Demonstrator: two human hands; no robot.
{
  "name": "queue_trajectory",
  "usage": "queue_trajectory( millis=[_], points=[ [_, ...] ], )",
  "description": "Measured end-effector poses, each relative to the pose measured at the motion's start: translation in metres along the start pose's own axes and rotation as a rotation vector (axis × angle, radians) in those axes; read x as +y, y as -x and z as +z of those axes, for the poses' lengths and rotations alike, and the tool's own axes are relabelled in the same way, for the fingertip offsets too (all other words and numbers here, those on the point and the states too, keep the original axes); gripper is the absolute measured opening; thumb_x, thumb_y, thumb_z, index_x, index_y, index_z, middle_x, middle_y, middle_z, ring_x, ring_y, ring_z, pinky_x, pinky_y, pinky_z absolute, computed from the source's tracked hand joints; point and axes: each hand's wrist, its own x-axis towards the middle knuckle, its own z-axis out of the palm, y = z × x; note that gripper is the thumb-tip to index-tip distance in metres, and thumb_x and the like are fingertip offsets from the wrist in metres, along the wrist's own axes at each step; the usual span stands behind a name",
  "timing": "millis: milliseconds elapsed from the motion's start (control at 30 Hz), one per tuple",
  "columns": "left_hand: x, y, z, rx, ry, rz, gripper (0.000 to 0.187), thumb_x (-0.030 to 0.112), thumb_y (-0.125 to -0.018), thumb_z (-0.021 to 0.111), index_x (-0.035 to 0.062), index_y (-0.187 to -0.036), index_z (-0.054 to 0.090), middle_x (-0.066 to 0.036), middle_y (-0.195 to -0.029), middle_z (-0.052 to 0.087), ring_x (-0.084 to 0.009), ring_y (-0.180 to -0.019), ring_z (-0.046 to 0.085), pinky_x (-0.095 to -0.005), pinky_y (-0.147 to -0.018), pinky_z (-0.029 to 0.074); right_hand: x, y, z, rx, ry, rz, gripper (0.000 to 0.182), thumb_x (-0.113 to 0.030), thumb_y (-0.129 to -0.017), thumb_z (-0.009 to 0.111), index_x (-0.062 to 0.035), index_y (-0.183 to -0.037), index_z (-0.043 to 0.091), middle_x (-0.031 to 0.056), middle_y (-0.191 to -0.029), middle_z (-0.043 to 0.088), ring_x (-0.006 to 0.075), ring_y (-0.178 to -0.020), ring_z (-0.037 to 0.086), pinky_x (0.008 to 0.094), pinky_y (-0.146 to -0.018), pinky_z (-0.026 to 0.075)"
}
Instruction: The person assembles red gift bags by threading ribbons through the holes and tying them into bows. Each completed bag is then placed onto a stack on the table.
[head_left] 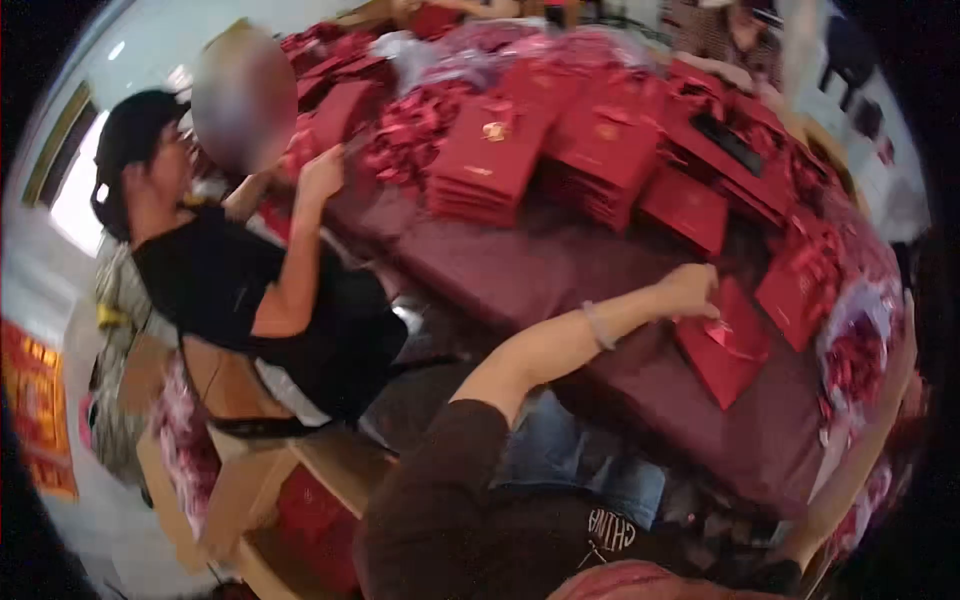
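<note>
My left hand [690, 290], with a band on its wrist, is closed at the upper left edge of a flat red gift bag [722, 350]. The bag lies tilted over the table and a shiny red ribbon crosses its front. My right hand [908, 325] is stretched out at the far right edge of the view, thin and distorted there, so its fingers do not show clearly. Beside it sits a clear plastic bag [858, 335] full of red ribbon pieces. Another red bag with ribbons [800, 280] lies just beyond the one at my left hand.
Stacks of red gift bags [492, 150] and loose red ribbons [405, 140] cover the far side of the maroon-covered table [470, 255]. A black phone-like object [727, 143] rests on one stack. A co-worker in black [230, 260] is at left, near open cardboard boxes [250, 490].
</note>
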Motion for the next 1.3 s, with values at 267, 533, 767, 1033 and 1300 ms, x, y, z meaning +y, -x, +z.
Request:
queue_trajectory(
  millis=[267, 533, 767, 1033, 1300],
  points=[
    [-0.008, -0.017, 0.006, -0.109, -0.069, -0.039, 0.057, 0.027, -0.063, 0.078, -0.0026, -0.104, 0.052, -0.014, -0.089, 0.060, -0.0260, -0.076, 0.061, -0.0341, -0.062, 0.050, -0.023, 0.164, 0.080, -0.191, -0.098, 0.091, 0.025, -0.032, -0.086, 0.050, -0.0074, -0.086, 0.054, -0.0016, -0.076, 0.050, 0.0057, -0.060, 0.042, 0.0197, -0.049, 0.032],
    [0.003, -0.003, -0.005, -0.149, 0.022, -0.103, 0.057, 0.027, -0.064, 0.078, -0.0039, -0.104, 0.051, -0.016, -0.087, 0.060, -0.0258, -0.070, 0.061, -0.0345, -0.060, 0.050, -0.024, 0.191, 0.105, -0.263, -0.137, 0.123, 0.024, -0.030, -0.087, 0.048, -0.0065, -0.091, 0.053, -0.0007, -0.082, 0.050, 0.0058, -0.065, 0.043, 0.0195, -0.051, 0.032],
    [0.006, -0.001, -0.009, -0.188, 0.021, -0.156, 0.057, 0.026, -0.065, 0.078, -0.0036, -0.105, 0.051, -0.015, -0.089, 0.060, -0.0263, -0.081, 0.061, -0.0345, -0.060, 0.051, -0.027, 0.195, 0.118, -0.297, -0.148, 0.120, 0.024, -0.028, -0.088, 0.046, -0.0056, -0.095, 0.052, 0.0001, -0.087, 0.049, 0.0059, -0.070, 0.044, 0.0193, -0.053, 0.033],
    [-0.002, -0.004, -0.007, -0.160, -0.031, -0.001, 0.060, 0.028, -0.066, 0.076, -0.0060, -0.106, 0.048, -0.015, -0.088, 0.060, -0.0237, -0.071, 0.061, -0.0320, -0.055, 0.052, -0.025, 0.197, 0.123, -0.308, -0.152, 0.123, 0.025, -0.026, -0.089, 0.044, -0.0047, -0.099, 0.051, 0.0009, -0.093, 0.049, 0.0060, -0.075, 0.044, 0.0191, -0.055, 0.033],
    [0.003, -0.006, -0.008, -0.255, 0.201, -0.257, 0.063, 0.030, -0.065, 0.078, -0.0071, -0.108, 0.050, -0.016, -0.092, 0.061, -0.0234, -0.073, 0.062, -0.0314, -0.056, 0.052, -0.032, 0.203, 0.139, -0.343, -0.142, 0.105, 0.026, -0.024, -0.089, 0.042, -0.0038, -0.104, 0.051, 0.0018, -0.099, 0.049, 0.0061, -0.080, 0.045, 0.0189, -0.057, 0.034]
  ],
)
